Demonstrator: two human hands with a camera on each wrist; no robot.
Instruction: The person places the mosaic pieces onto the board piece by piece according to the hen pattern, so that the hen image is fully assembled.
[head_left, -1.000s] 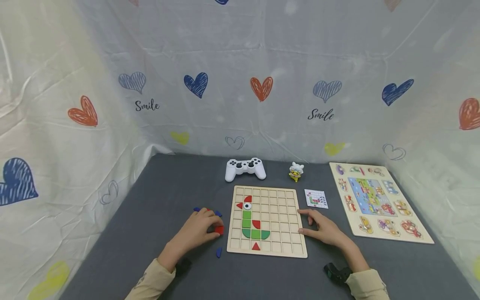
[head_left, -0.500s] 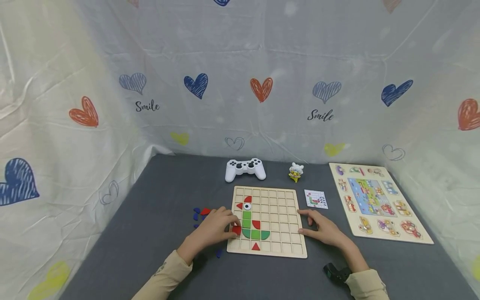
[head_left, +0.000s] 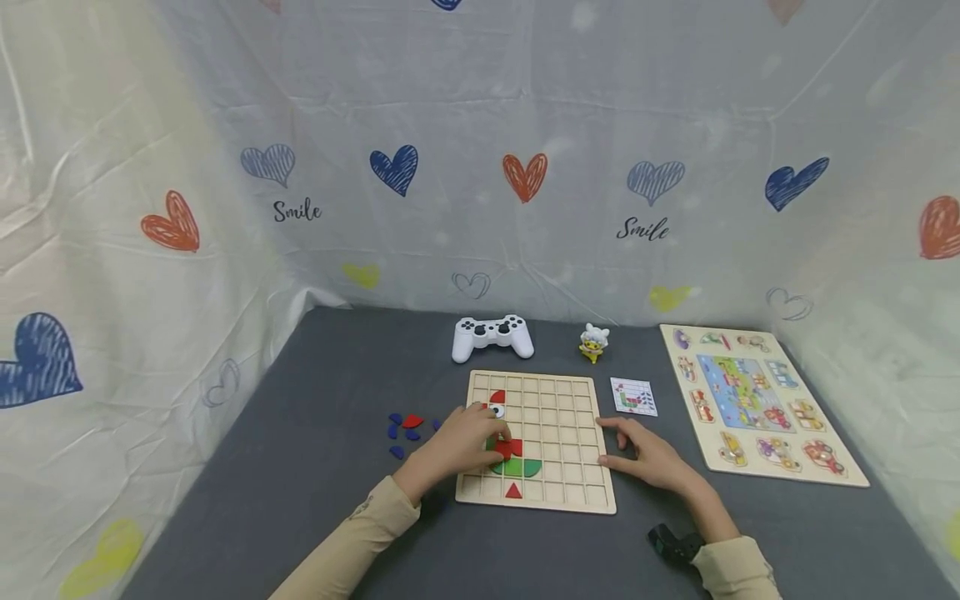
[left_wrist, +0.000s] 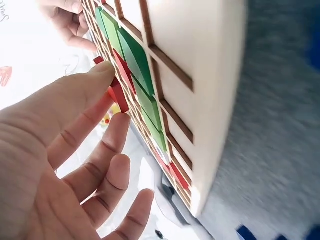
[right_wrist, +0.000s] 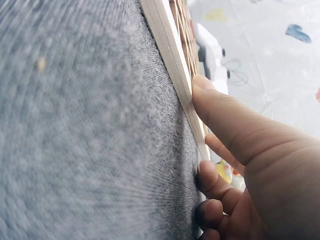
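My left hand (head_left: 465, 437) is above the left part of a wooden grid board (head_left: 558, 497). Between thumb and fingertip it pinches a red tile (left_wrist: 118, 94), held just over the green tiles (left_wrist: 141, 82). In the head view, its fingers partly cover the tile figure, including the white eye tile (head_left: 498, 411). A red triangle tile (head_left: 513, 492) lies in a lower cell. Thumb and fingers of my right hand (head_left: 648, 457) touch the board's right edge; in the right wrist view the thumb (right_wrist: 220, 107) rests against that edge.
Several blue tiles (head_left: 397, 452) and a red tile (head_left: 412, 422) lie left of the board. Behind it stand a white game controller (head_left: 492, 337) and a small figurine (head_left: 593, 343). A pattern card (head_left: 633, 397) and a picture puzzle board (head_left: 750, 400) are to the right.
My left hand has carried the red tile rightward, from beside the board to over the tile figure. The loose blue tiles at left are uncovered. My right hand has stayed still.
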